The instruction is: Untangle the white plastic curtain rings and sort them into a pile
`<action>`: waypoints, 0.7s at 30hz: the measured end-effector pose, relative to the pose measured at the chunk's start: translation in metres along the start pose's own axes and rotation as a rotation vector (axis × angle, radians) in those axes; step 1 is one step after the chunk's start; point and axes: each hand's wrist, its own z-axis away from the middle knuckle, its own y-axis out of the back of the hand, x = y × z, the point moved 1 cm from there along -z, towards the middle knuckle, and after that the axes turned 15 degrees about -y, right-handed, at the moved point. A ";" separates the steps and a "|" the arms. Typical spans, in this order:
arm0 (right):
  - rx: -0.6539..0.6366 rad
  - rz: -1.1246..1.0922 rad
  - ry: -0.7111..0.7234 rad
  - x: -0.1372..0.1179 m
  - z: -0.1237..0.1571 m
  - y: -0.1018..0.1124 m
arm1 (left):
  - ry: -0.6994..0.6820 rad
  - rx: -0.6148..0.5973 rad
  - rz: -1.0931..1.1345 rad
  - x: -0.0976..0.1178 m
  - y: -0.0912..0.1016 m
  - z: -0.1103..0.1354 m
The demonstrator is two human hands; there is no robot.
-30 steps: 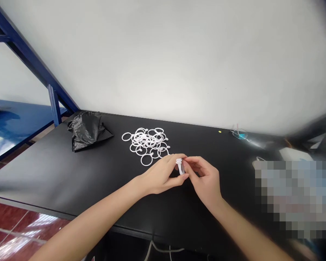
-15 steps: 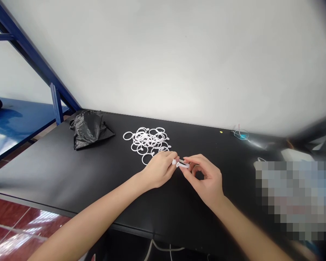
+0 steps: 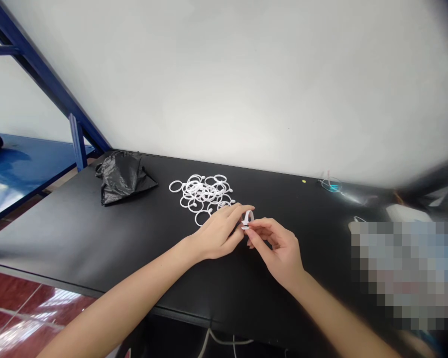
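Note:
A small white plastic ring with a flat round end piece is held between both hands above the table, its loop pointing up. My left hand is closed on its left side, index finger reaching over the loop. From the right, my right hand pinches the ring's lower end between thumb and fingertips. The hidden fingers leave the exact grip unclear. Just beyond my left hand lies a loose heap of white rings, many with a small knob on the loop.
A crumpled black plastic bag sits at the left on the black table. Toward the back right are clear glasses; a blurred-out pale object lies at the right. A white wall and a blue metal frame stand behind.
The ring has turned from lying sideways to loop upward. My right hand has shifted slightly left and down, nearer my left hand, whose index finger now stretches over the ring.

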 end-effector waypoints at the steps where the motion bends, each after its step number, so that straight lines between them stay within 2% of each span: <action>1: 0.010 -0.016 -0.020 0.000 0.000 0.000 | -0.019 0.005 0.029 0.001 0.000 0.000; 5: 0.027 -0.086 -0.076 -0.001 0.001 0.000 | -0.076 0.023 0.118 0.001 0.000 0.001; 8: 0.026 -0.076 -0.079 0.000 0.000 0.000 | -0.026 -0.004 0.104 0.000 -0.002 0.001; 12: 0.072 -0.028 -0.041 0.000 -0.001 0.003 | 0.023 -0.055 0.043 -0.001 -0.005 0.002; 18: 0.078 0.051 0.068 -0.003 -0.002 0.005 | -0.055 -0.085 -0.018 0.000 -0.007 0.003; 21: 0.085 0.083 0.077 -0.004 -0.002 0.006 | -0.063 -0.078 -0.008 0.001 -0.005 0.002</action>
